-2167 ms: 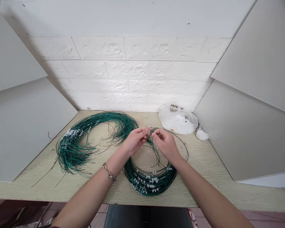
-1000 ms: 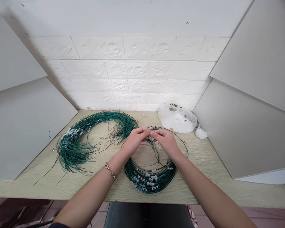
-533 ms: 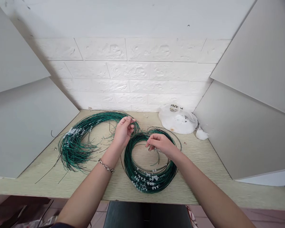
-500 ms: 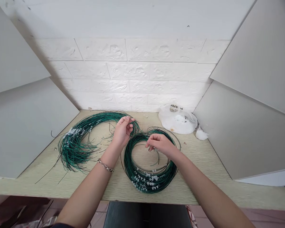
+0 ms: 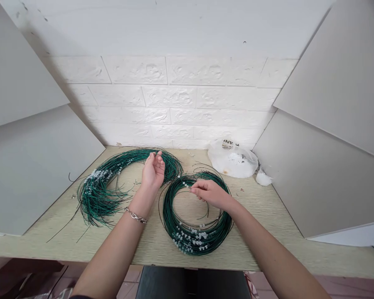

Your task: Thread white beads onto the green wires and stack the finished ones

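My right hand (image 5: 210,194) pinches a thin wire strung with small white beads (image 5: 184,182) between thumb and forefinger, over the far side of a round coil of green wires (image 5: 171,224). White beads cluster on the coil's near side. My left hand (image 5: 153,170) is up to the left, palm turned right, its thumb and forefinger together at the tip. The beaded wire lines up with those fingertips, though the strand itself is hardly visible there. Behind and left of that hand, a looser curved bundle of green wires (image 5: 96,203) carries more white beads.
A clear plastic bag (image 5: 232,160) with white contents lies at the back right, beside a small white bundle (image 5: 263,177). Grey panels (image 5: 34,174) flank the wooden table (image 5: 268,232) on both sides. A white brick-patterned wall (image 5: 168,95) stands behind.
My left hand has moved left and turned its palm more to the right. White beads now show on the wire between the hands. My right hand has hardly moved.
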`<state>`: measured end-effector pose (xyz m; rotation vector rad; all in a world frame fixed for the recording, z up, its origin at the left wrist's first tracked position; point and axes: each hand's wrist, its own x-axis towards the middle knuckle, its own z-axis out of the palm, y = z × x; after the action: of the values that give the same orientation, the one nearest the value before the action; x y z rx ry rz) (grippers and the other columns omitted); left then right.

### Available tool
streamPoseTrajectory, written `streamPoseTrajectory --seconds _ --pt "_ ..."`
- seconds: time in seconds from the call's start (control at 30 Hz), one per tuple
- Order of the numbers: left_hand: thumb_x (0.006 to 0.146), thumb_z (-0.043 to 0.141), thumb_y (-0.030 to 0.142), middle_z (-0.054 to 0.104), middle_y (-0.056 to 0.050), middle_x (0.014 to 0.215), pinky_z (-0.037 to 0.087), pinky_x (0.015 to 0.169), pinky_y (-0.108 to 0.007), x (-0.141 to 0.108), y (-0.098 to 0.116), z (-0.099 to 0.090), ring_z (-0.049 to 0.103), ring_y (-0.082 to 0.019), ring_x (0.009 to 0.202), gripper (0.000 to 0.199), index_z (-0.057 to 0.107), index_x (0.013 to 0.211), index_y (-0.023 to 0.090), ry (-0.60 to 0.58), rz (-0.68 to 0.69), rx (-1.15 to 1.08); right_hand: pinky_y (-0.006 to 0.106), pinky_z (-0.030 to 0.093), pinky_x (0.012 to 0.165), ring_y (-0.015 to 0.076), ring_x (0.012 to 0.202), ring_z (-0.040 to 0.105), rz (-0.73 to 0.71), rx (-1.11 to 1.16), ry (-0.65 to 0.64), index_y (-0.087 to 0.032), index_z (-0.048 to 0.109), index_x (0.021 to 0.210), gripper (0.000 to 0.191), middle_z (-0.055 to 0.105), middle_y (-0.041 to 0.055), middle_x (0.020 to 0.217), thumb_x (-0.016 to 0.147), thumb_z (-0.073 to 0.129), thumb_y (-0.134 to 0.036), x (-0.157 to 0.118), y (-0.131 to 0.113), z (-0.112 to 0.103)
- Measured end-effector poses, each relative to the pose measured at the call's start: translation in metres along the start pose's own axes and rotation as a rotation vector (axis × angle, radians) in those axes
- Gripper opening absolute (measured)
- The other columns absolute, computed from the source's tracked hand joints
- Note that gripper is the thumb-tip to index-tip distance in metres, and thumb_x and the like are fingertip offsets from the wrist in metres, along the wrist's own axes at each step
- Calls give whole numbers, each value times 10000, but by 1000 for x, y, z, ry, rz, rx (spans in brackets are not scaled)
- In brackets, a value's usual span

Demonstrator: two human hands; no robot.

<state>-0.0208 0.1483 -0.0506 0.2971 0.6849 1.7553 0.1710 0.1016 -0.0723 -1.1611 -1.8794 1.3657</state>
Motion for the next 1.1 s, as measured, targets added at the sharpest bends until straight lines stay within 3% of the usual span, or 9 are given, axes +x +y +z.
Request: streamPoseTrajectory --seconds 0.17,0.23,0.33,0.47,0.7,0.83,0.93,1.0,1.1 --pt "699 485 515 592 -57 803 354 406 -157 -19 -16 6 477 -50 509 419 578 868 143 -333 -303 280 204 327 456 74 466 388 -61 125 176 -166 532 726 226 426 -37 537 731 472 -383 3 1 -1" --pt "633 588 468 575 -45 716 319 409 -157 -27 -25 6 449 -51 502 404 604 858 134 -496 -361 480 208 331 462 77 470 386 -74 156 227 -169 524 723 228 419 -39 538 729 472 -390 4 1 -2" --pt "548 696 327 490 5 551 255 413 -161 -33 -35 2 379 -41 468 322 634 780 113 -657 -329 740 214 334 475 78 481 387 -97 119 248 -162 515 687 232 419 -37 547 727 474 -387 5 1 -5" --pt "564 676 337 448 15 510 211 423 -189 -33 -41 0 320 -42 452 270 640 695 104 -650 -233 836 215 324 477 79 480 375 -80 73 233 -161 501 651 228 397 -41 535 725 469 -375 5 0 -6" --pt "618 639 342 418 24 538 238 433 -182 -32 -37 3 320 -40 464 226 607 685 128 -498 -188 672 222 343 491 90 494 390 -72 7 164 -169 514 658 216 404 -36 535 720 466 -370 3 -1 -7" --pt "635 600 399 478 -5 654 247 416 -179 -29 -36 3 357 -41 480 284 580 695 122 -482 -190 697 218 357 492 90 514 395 -100 16 177 -167 533 667 183 430 -26 559 716 472 -333 3 -1 -7" --pt "700 500 429 490 -14 745 250 400 -183 -25 -36 0 367 -49 476 303 551 802 147 -380 0 825 216 362 493 88 521 402 -94 45 214 -161 545 665 173 442 -20 576 708 475 -313 2 -3 -9" --pt "707 504 340 492 -27 845 312 451 -191 -22 -34 -2 411 -70 546 293 519 954 182 -315 291 979 211 361 486 83 509 402 -75 93 220 -160 551 658 172 443 -21 577 704 475 -308 0 -6 -11" --pt "693 516 210 456 -72 1059 386 682 -260 -17 -29 -4 461 -137 810 392 494 1084 219 -382 700 1251 203 355 471 74 488 399 -77 187 186 -160 550 639 173 449 -23 570 697 486 -310 -4 -12 -14"
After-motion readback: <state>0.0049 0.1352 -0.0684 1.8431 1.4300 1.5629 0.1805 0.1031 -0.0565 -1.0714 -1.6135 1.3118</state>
